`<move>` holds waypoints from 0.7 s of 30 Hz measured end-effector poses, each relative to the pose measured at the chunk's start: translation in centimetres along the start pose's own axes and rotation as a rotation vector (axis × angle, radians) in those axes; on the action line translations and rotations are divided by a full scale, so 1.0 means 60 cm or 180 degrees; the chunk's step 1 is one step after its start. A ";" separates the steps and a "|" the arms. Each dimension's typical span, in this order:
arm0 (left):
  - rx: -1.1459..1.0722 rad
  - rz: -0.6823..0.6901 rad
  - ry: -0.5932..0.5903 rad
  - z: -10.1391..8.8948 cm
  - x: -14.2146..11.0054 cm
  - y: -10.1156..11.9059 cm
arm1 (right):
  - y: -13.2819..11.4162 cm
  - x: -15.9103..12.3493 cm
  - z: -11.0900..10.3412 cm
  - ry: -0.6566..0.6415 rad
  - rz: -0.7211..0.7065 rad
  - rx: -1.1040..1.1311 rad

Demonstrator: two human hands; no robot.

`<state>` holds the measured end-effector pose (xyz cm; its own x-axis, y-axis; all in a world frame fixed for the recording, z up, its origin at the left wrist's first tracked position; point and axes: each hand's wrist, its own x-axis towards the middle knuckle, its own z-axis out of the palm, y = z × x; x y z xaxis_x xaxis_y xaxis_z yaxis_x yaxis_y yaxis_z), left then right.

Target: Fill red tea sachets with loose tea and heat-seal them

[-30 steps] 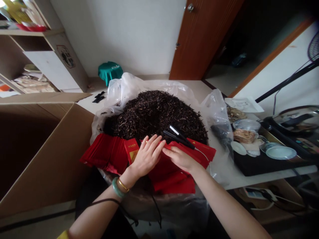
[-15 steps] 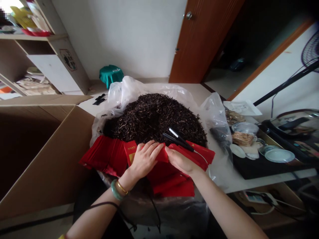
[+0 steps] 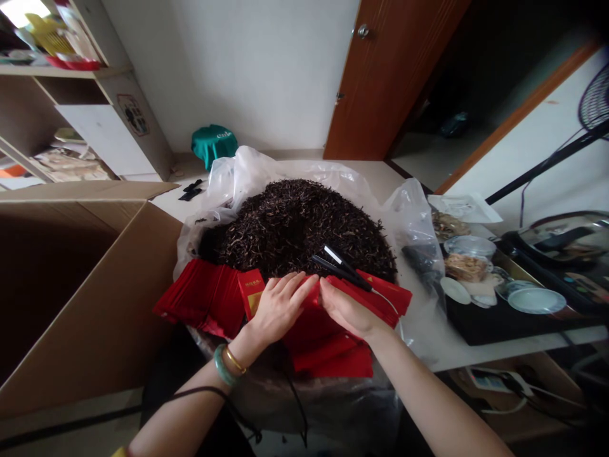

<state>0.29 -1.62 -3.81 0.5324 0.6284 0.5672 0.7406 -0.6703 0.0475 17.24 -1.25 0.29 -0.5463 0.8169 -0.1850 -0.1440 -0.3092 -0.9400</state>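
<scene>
My left hand and my right hand meet over a spread of red paper packets, pinching a red packet between them. A jade bangle and a thin gold bangle sit on my left wrist. Just above my right fingers lies a black corded clamp tool, resting on the edge of a large mound of dark twisted tea leaves. The leaves sit in a clear plastic bag. Part of the packet is hidden by my fingers.
A large open cardboard box stands to the left. To the right, a black tray holds bowls and plates, beside a metal pot. A green cloth lies beyond the bag, in front of the wall.
Both hands have drawn closer, and a red packet now rises between them. The view has tilted slightly, and the black tool remains in about the same spot.
</scene>
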 end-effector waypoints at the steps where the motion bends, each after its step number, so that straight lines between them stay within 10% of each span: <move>1: -0.0040 -0.0040 -0.0012 0.001 0.000 -0.001 | -0.002 -0.001 -0.001 -0.0030 0.0002 -0.0017; 21: 0.0095 -0.0142 -0.0512 0.005 -0.005 -0.010 | -0.023 -0.001 -0.013 -0.0505 0.0190 0.0398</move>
<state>-0.15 -1.29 -4.26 0.5556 0.7141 0.4259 0.7756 -0.6297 0.0439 18.09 -0.51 1.36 -0.6786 0.7115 -0.1824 -0.2035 -0.4208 -0.8840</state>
